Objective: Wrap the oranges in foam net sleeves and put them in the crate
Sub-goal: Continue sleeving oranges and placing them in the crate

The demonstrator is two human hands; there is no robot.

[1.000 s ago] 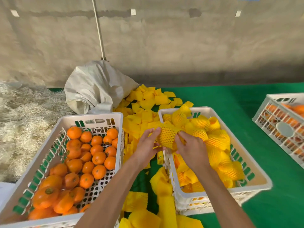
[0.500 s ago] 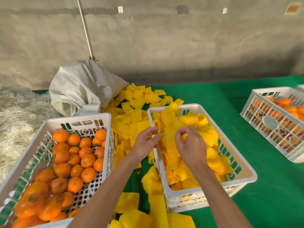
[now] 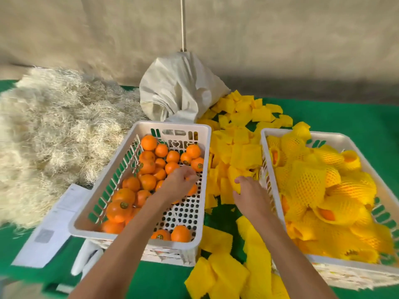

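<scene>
My left hand (image 3: 180,182) reaches down into the white crate of bare oranges (image 3: 149,169), forearm stretched forward from the lower edge of the frame, wrist bent down, fingers curled over one orange (image 3: 192,189) near the crate's right wall; most of that fruit is hidden under my knuckles, so I cannot tell how firm the hold is. My right hand (image 3: 248,196) hovers low between the two crates, palm down, forearm angled in from the lower right, thumb and fingers closing on a flat yellow foam net sleeve (image 3: 234,180) at the near edge of the loose pile of sleeves (image 3: 241,137) on the green table cover (image 3: 356,117). The pile runs back to a crumpled white sack (image 3: 179,91). To my right, the second white crate (image 3: 267,134) is heaped with wrapped oranges (image 3: 306,182), its near-left wall just beside my right wrist. Pale shredded straw (image 3: 54,130) lies far left, with sheets of paper (image 3: 54,225) beside the orange crate.
</scene>
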